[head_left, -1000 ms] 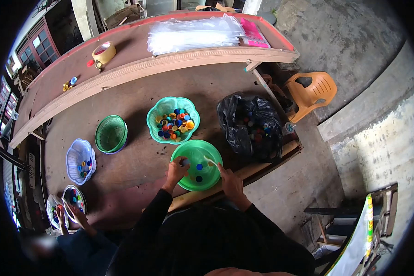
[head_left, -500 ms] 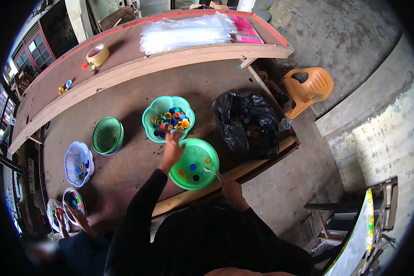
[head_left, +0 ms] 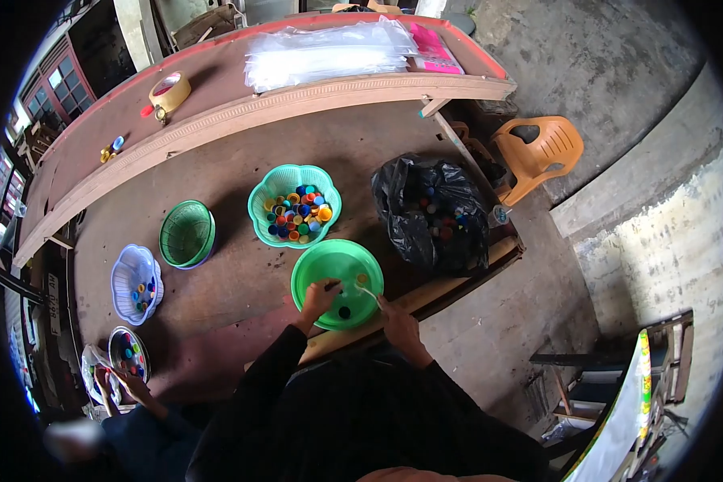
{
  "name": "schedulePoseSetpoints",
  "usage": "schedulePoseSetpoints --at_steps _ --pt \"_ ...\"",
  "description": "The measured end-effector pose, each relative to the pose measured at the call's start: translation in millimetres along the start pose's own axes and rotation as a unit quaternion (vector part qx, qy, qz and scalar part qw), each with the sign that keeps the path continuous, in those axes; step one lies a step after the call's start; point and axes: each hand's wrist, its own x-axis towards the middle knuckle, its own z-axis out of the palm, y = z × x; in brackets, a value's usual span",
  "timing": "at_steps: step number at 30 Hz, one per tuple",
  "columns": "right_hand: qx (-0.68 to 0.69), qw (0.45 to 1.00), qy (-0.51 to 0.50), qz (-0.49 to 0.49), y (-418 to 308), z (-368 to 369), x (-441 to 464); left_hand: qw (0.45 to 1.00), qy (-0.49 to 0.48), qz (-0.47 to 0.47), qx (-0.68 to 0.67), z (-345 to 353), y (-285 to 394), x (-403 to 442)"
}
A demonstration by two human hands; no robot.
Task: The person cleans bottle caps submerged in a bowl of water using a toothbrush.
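Note:
A green basin [head_left: 373, 261] stands at the table's near edge, with a yellow bottle cap [head_left: 361, 279] and a dark bottle cap [head_left: 345, 312] inside. My left hand [head_left: 318, 300] reaches over the basin's left side, its fingers pinched on what looks like a dark bottle cap. From the right, my right hand [head_left: 402, 328] grips a thin pale toothbrush-like stick [head_left: 369, 294], whose tip is over the basin. Just beyond sits a turquoise scalloped basket [head_left: 257, 207] of many-coloured bottle caps [head_left: 296, 214]; neither hand touches it.
A black plastic bag [head_left: 394, 229] with caps stands on the right. Leftward are a green basket [head_left: 186, 233], a lilac basket [head_left: 120, 293] and a metal bowl [head_left: 114, 353], where another person's hands [head_left: 133, 387] work. A raised shelf [head_left: 217, 96] carries tape [head_left: 169, 92] and plastic bags [head_left: 329, 55].
My left hand has moved from the turquoise basket down into the green basin, where the blue cap no longer shows. My right hand has shifted only slightly, still gripping the stick.

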Motion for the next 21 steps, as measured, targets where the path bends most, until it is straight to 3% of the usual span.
schedulePoseSetpoints --at_steps 1,2,4,6,10,12,15,19,21 --pt "0.0 1.0 -0.002 -0.002 -3 4 2 0.978 -0.017 -0.071 -0.195 -2 -1 2" --pt "0.075 0.994 0.055 -0.057 -5 10 6 0.913 -0.033 -0.138 -0.383 -4 -3 4" --pt "0.149 0.976 0.109 -0.112 -13 16 8 0.897 -0.031 -0.166 -0.408 -16 17 -6" --pt "0.117 0.985 0.023 -0.125 -20 18 10 0.839 -0.059 -0.144 -0.521 -18 18 -12" --pt "0.054 0.995 0.014 -0.078 -28 11 19 0.842 -0.027 -0.141 -0.519 -7 11 -17" --pt "0.13 0.982 0.073 -0.12 -34 8 20 0.817 -0.011 -0.145 -0.558 -7 8 -20" --pt "0.071 0.987 -0.019 -0.14 -28 22 23 0.819 0.012 -0.119 -0.561 -9 9 -21" --pt "0.013 0.996 0.015 -0.087 -32 11 27 0.812 0.005 -0.117 -0.572 -15 15 -21" --pt "0.086 0.983 0.023 -0.163 -39 6 22 0.799 0.017 -0.114 -0.59 -18 16 -20"
